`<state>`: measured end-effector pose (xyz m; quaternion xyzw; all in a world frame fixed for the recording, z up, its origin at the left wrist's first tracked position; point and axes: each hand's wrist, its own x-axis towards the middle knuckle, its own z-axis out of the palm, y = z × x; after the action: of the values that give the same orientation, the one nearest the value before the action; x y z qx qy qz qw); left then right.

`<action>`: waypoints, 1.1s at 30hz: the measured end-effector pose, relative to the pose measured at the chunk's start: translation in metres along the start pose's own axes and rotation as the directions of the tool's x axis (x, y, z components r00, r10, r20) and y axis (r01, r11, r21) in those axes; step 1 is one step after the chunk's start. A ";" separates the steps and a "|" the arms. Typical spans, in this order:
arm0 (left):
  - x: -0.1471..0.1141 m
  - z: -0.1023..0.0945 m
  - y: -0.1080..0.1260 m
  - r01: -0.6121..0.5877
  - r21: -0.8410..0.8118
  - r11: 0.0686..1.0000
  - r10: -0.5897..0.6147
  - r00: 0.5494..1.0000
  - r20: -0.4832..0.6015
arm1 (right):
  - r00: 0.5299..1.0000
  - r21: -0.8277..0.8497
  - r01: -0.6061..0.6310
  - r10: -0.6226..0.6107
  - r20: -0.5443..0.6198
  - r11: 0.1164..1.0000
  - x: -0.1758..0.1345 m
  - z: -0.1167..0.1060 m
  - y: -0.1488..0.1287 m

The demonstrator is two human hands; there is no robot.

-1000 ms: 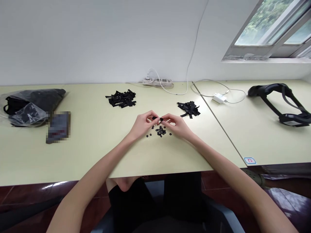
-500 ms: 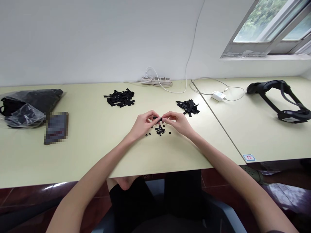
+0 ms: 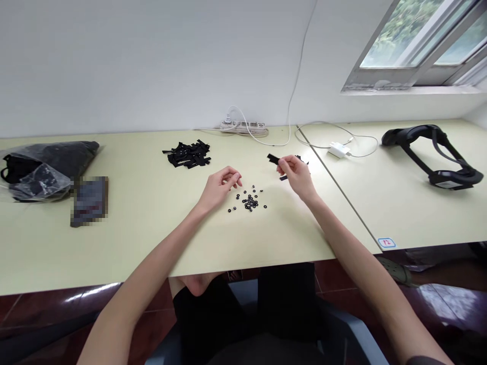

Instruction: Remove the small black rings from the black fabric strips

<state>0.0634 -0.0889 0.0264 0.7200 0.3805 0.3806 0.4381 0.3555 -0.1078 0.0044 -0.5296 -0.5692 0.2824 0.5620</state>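
Observation:
My right hand [image 3: 297, 175] pinches a short black fabric strip [image 3: 273, 159] between thumb and fingers, above the table's right side. Behind and below that hand lies a pile of similar black strips [image 3: 302, 159], mostly hidden by it. My left hand [image 3: 221, 185] hovers with loosely curled fingers, and no object shows in it. Close to its fingertips, small black rings [image 3: 250, 203] are gathered in a loose cluster, with a few scattered around. Farther back on the left is a larger pile of black strips [image 3: 188, 154].
A plastic bag with black contents [image 3: 45, 170] and a blurred dark object [image 3: 90, 201] are at left. A power strip [image 3: 243, 127] lies against the wall. To the right are a white charger [image 3: 339, 150], a black headset [image 3: 452, 177] and a table seam [image 3: 338, 187].
My hands have parted. The right hand has carried the black strip right and away from me, over the right pile. My left hand has let go and shifted slightly left.

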 end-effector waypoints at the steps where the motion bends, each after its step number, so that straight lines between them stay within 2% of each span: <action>1: 0.001 -0.001 -0.002 0.003 0.003 1.000 -0.003 1.000 -0.006 | 0.997 -0.026 -0.005 0.003 -0.073 1.000 0.005 -0.008 0.005; 5: 0.006 -0.007 -0.011 0.005 0.012 1.000 -0.005 0.999 -0.031 | 0.940 -0.164 -0.047 -0.012 -0.341 0.985 0.020 -0.039 0.030; 9: 0.012 -0.021 -0.020 0.044 0.048 0.998 -0.038 0.993 -0.115 | 0.904 -0.278 -0.110 -0.021 -0.427 0.954 0.025 -0.051 0.051; 13: 0.018 -0.046 -0.035 0.101 0.225 0.969 -0.027 0.950 -0.310 | 0.908 -0.359 -0.135 -0.030 -0.418 0.923 0.027 -0.048 0.060; 16: 0.022 -0.065 -0.052 0.161 0.443 0.882 0.041 0.910 -0.412 | 0.921 -0.410 -0.095 -0.076 -0.383 0.907 0.028 -0.046 0.061; 18: 0.023 -0.074 -0.062 0.216 0.528 0.821 0.054 0.892 -0.448 | 0.924 -0.430 -0.061 -0.112 -0.365 0.901 0.028 -0.046 0.061; 21: 0.023 -0.079 -0.072 0.222 0.573 0.789 0.061 0.899 -0.433 | 0.920 -0.451 -0.021 -0.159 -0.359 0.892 0.027 -0.046 0.059; 24: 0.022 -0.076 -0.074 0.140 0.622 0.771 0.092 0.941 -0.325 | 0.917 -0.466 0.007 -0.191 -0.349 0.885 0.026 -0.045 0.057; 26: 0.020 -0.074 -0.072 0.131 0.648 0.751 0.073 0.957 -0.279 | 0.919 -0.469 0.018 -0.200 -0.340 0.883 0.025 -0.045 0.055; 29: 0.019 -0.071 -0.068 0.183 0.681 0.709 0.025 0.959 -0.284 | 0.927 -0.495 0.037 -0.215 -0.308 0.868 0.024 -0.044 0.054; 33: 0.018 -0.071 -0.066 0.215 0.708 0.673 0.020 0.952 -0.307 | 0.924 -0.578 0.070 -0.272 -0.270 0.813 0.023 -0.043 0.054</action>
<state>-0.0054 -0.0275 -0.0076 0.7495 0.5989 0.2726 0.0719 0.4160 -0.0838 -0.0280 -0.6566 -0.5667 -0.0445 0.4957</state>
